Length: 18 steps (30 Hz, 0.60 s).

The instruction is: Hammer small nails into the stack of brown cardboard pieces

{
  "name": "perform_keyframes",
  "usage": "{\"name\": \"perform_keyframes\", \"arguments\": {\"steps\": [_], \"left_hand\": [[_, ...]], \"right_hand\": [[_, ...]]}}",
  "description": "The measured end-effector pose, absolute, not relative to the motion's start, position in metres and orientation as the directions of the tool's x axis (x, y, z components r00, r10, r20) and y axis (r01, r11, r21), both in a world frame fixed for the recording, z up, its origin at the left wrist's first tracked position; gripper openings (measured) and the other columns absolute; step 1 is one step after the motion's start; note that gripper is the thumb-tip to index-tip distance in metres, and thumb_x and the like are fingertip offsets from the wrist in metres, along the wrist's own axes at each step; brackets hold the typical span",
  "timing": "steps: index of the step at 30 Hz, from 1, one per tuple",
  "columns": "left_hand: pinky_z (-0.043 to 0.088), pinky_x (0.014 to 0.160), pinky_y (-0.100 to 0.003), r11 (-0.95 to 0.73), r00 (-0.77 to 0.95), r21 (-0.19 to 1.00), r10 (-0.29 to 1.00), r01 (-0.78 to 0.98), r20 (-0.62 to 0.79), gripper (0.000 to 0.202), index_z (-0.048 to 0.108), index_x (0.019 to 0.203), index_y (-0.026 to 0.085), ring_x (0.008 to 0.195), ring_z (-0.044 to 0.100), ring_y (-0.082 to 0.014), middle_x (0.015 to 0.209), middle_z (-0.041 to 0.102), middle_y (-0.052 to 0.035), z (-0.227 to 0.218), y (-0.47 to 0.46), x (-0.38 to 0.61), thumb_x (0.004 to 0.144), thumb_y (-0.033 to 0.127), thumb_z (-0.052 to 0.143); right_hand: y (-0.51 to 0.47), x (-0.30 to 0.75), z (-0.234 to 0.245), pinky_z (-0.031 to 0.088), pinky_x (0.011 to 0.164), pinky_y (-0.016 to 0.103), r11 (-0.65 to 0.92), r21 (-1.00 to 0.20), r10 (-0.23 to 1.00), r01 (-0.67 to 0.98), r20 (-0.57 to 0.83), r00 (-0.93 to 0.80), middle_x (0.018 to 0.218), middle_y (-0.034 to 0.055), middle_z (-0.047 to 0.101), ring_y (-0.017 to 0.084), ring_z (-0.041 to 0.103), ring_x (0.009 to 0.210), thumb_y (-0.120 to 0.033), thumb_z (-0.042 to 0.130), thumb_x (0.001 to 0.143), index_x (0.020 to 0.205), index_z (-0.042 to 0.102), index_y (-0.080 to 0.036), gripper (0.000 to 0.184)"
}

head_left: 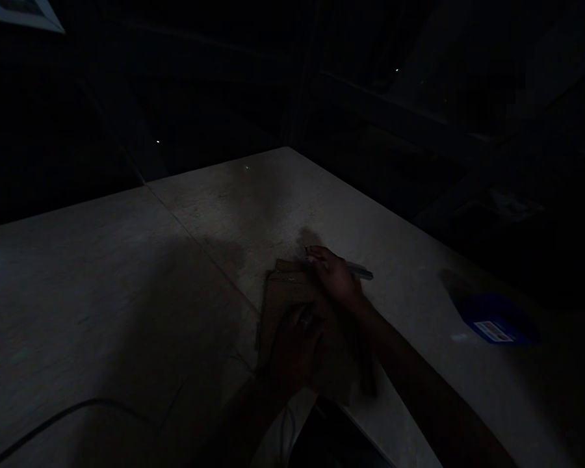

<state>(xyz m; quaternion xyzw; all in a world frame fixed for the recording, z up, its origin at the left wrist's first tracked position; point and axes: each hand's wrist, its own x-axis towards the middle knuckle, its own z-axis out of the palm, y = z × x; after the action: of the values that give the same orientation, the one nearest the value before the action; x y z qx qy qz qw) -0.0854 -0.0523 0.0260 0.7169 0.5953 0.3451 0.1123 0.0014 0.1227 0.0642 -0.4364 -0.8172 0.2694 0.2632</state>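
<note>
The light is very dim and much detail is lost. A flat brown stack [279, 292], perhaps cardboard or leather pieces, lies near the corner of a pale table. My left hand [295, 348] rests on it, fingers bent and apart, in deep shadow. Above the stack's upper right edge, my right hand [338, 276] is closed round a slim grey tool [361, 270]. One end of that tool sticks out to the right behind the hand; its kind cannot be made out. Something small and pale shows at my right fingertips.
A blue container [502, 318] with a white label sits to the right on the pale tabletop [214, 201]. At lower left runs a dark cable [88, 404]. A seam crosses the table, whose far edges meet in a corner. Dark beams stand beyond.
</note>
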Motion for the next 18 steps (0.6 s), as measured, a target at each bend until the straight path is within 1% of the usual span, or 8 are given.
{"name": "perform_keyframes", "arguments": {"steps": [2,4,6,8,10,13,15,18], "left_hand": [[0.052,0.101,-0.044,-0.306,0.048,0.629,0.919,0.715,0.392,0.030,0.071,0.112,0.026,0.116,0.061,-0.0233,0.125,0.071,-0.0043,0.030,-0.055,-0.089,0.088,0.014,0.058],[0.054,0.096,-0.040,-0.368,0.005,0.675,0.880,0.639,0.475,0.033,0.072,0.111,0.028,0.106,0.065,-0.0198,0.112,0.076,-0.0029,0.032,-0.059,-0.094,0.088,0.013,0.054],[0.056,0.089,-0.038,-0.411,-0.112,0.701,0.814,0.583,0.570,0.029,0.073,0.103,0.026,0.096,0.068,-0.0192,0.098,0.078,-0.0034,0.033,-0.063,-0.101,0.087,0.014,0.053],[0.057,0.079,-0.035,-0.410,-0.275,0.739,0.743,0.534,0.610,0.023,0.074,0.089,0.025,0.087,0.069,-0.0193,0.088,0.077,-0.0038,0.034,-0.064,-0.109,0.086,0.016,0.053],[0.056,0.071,-0.031,-0.358,-0.470,0.811,0.677,0.462,0.567,0.020,0.072,0.079,0.022,0.080,0.069,-0.0180,0.081,0.075,-0.0035,0.035,-0.061,-0.118,0.084,0.018,0.053],[0.053,0.066,-0.027,-0.221,-0.714,0.925,0.590,0.308,0.378,0.019,0.069,0.074,0.020,0.074,0.067,-0.0161,0.076,0.072,-0.0024,0.045,-0.050,-0.135,0.082,0.022,0.052],[0.051,0.064,-0.025,-0.140,-0.788,0.967,0.561,0.211,0.254,0.018,0.070,0.076,0.019,0.070,0.065,-0.0150,0.074,0.071,-0.0018,0.057,-0.042,-0.149,0.080,0.024,0.054],[0.050,0.064,-0.024,-0.115,-0.789,0.986,0.591,0.123,0.167,0.019,0.072,0.080,0.017,0.072,0.064,-0.0152,0.077,0.072,-0.0030,0.078,-0.034,-0.167,0.078,0.029,0.057]], "right_hand": [[0.102,0.015,0.067,0.047,0.106,0.046,0.536,-0.607,0.808,0.587,0.168,-0.564,0.127,0.0082,0.071,0.027,0.064,0.120,-0.033,0.057,0.096,0.122,0.067,-0.025,0.028],[0.087,0.030,0.067,0.044,0.108,0.051,0.582,-0.545,0.782,0.604,0.171,-0.599,0.128,0.0096,0.070,0.029,0.062,0.122,-0.036,0.057,0.097,0.126,0.066,-0.025,0.032],[0.079,0.042,0.066,0.039,0.110,0.056,0.607,-0.504,0.768,0.614,0.173,-0.617,0.130,0.0120,0.069,0.031,0.060,0.124,-0.037,0.058,0.097,0.130,0.063,-0.024,0.037],[0.077,0.052,0.065,0.031,0.113,0.062,0.618,-0.483,0.758,0.620,0.159,-0.632,0.133,0.0141,0.067,0.033,0.058,0.127,-0.038,0.061,0.095,0.133,0.060,-0.022,0.041],[0.076,0.059,0.063,0.028,0.114,0.064,0.614,-0.484,0.757,0.623,0.137,-0.639,0.135,0.0150,0.065,0.034,0.056,0.129,-0.037,0.063,0.093,0.135,0.059,-0.022,0.045],[0.074,0.065,0.061,0.033,0.111,0.063,0.589,-0.524,0.763,0.616,0.109,-0.637,0.134,0.0168,0.065,0.034,0.055,0.130,-0.035,0.065,0.092,0.137,0.058,-0.021,0.047],[0.072,0.068,0.059,0.034,0.111,0.063,0.588,-0.532,0.758,0.609,0.101,-0.644,0.134,0.0177,0.065,0.035,0.055,0.130,-0.034,0.066,0.091,0.138,0.057,-0.021,0.049],[0.068,0.070,0.056,0.029,0.114,0.064,0.619,-0.497,0.739,0.608,0.107,-0.665,0.136,0.0162,0.063,0.035,0.052,0.133,-0.033,0.070,0.087,0.139,0.056,-0.022,0.054]]}}
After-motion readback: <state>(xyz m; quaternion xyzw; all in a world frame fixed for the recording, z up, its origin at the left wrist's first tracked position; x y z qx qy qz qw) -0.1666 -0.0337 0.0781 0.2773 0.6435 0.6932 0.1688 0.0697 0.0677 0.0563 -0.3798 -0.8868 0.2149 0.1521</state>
